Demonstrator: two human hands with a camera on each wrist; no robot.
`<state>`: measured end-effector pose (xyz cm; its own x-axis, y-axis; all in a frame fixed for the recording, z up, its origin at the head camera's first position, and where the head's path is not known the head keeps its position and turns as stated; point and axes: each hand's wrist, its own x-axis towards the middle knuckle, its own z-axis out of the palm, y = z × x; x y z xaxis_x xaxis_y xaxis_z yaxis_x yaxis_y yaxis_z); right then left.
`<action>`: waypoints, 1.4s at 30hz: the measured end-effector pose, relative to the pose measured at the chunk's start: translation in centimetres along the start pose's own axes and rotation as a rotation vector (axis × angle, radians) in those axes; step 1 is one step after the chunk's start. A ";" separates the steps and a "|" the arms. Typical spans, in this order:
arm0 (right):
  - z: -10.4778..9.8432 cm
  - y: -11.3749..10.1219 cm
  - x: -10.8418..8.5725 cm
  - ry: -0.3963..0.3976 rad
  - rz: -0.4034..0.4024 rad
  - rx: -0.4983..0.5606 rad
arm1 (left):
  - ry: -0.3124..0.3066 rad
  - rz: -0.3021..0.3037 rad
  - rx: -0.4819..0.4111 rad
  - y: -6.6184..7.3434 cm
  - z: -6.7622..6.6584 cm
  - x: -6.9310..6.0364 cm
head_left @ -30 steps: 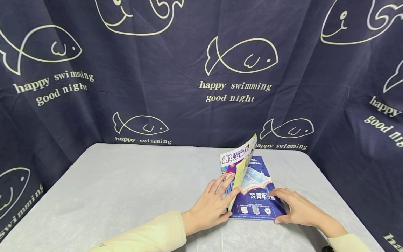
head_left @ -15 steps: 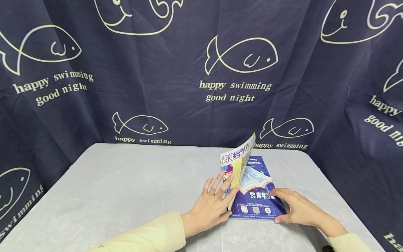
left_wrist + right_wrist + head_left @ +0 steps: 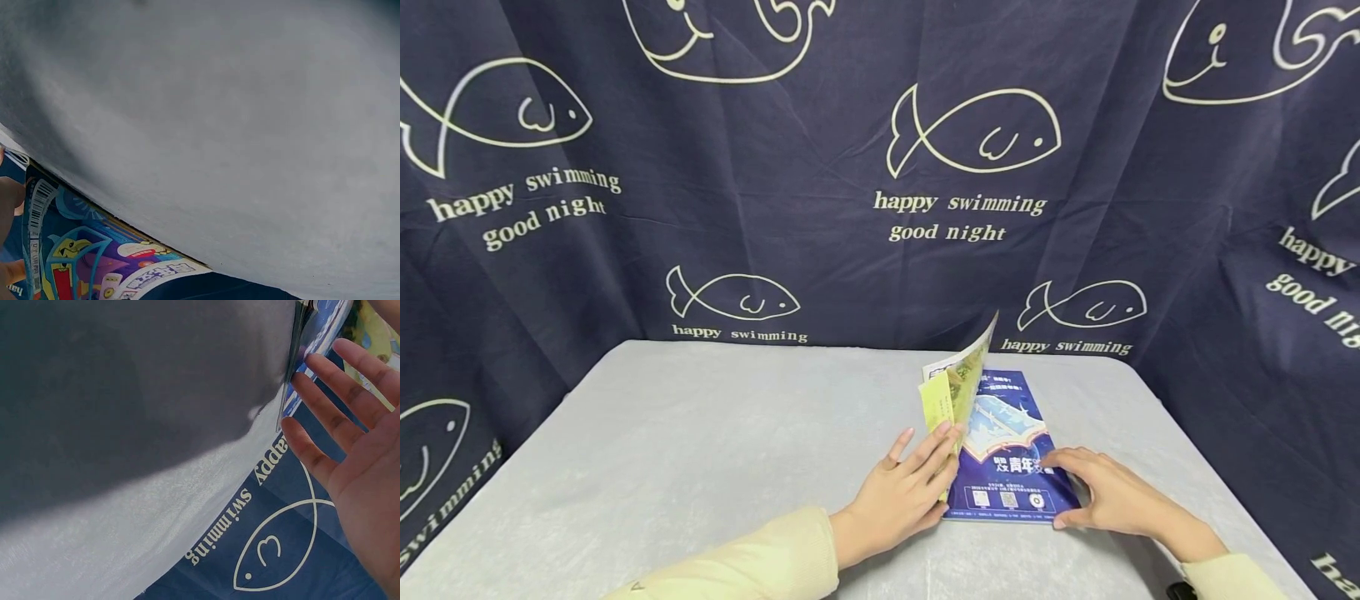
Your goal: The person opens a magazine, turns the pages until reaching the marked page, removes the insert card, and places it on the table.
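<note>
Yellow leaf (image 3: 937,398) now further L, mag. ad pg. (image 3: 1006,429) barer, i.e. turn advancing; L hand (image 3: 895,504), R hand (image 3: 1112,496) touching resp., straight-fingered, gripless.

Cream sleeves (image 3: 752,557) — the left bearing a small mark (image 3: 637,586).

1. A magazine (image 3: 1000,492) lies on the right part of the pale table (image 3: 737,450), a dark-blue printed face with a pictured open book upward.
2. Leaves (image 3: 967,392) at its left stand raised and curved, yellow-green showing; how many is hard to tell.
</note>
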<state>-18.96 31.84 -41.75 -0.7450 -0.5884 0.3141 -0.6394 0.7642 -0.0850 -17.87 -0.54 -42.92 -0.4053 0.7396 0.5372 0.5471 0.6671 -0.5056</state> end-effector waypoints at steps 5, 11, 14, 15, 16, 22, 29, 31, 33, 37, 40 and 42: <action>-0.2 0.0 0.0 -0.017 0.000 0.008 | -0.029 0.001 -0.043 0.0 0.2 -0.2; -0.2 0.2 0.1 -0.015 -0.026 0.030 | -0.063 0.008 -0.053 -0.3 -0.1 -0.4; -0.2 0.3 0.2 -0.013 -0.046 0.049 | -0.076 0.010 -0.068 -0.4 -0.2 -0.4; -0.2 0.3 0.2 -0.011 -0.053 0.056 | -0.076 0.009 -0.072 -0.4 -0.2 -0.5; -0.2 0.4 0.3 -0.009 -0.061 0.059 | -0.076 0.007 -0.075 -0.5 -0.1 -0.5; -0.3 0.5 0.3 0.012 -0.102 0.062 | -0.076 -0.017 -0.077 -0.6 0.1 -0.9; -0.3 0.5 0.4 0.010 -0.113 0.064 | -0.134 -0.040 -0.073 -0.7 0.0 -1.2; -0.4 0.5 0.4 0.017 -0.115 0.066 | -0.154 -0.044 -0.086 -0.7 0.0 -1.3; -0.4 0.6 0.4 0.026 -0.119 0.068 | -0.165 -0.045 -0.098 -0.7 0.1 -1.4; -0.5 0.6 0.4 0.034 -0.127 0.076 | -0.179 -0.047 -0.120 -0.8 0.2 -1.6; -0.5 0.6 0.4 0.039 -0.125 0.071 | -0.202 -0.047 -0.126 -0.9 0.2 -1.8; -0.5 0.6 0.4 0.039 -0.119 0.068 | -0.231 -0.046 -0.133 -0.9 0.2 -1.9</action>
<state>-19.52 32.15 -41.19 -0.6565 -0.6619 0.3619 -0.7348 0.6695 -0.1084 -17.78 -2.55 -43.63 -0.5805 0.7194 0.3814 0.6090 0.6945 -0.3831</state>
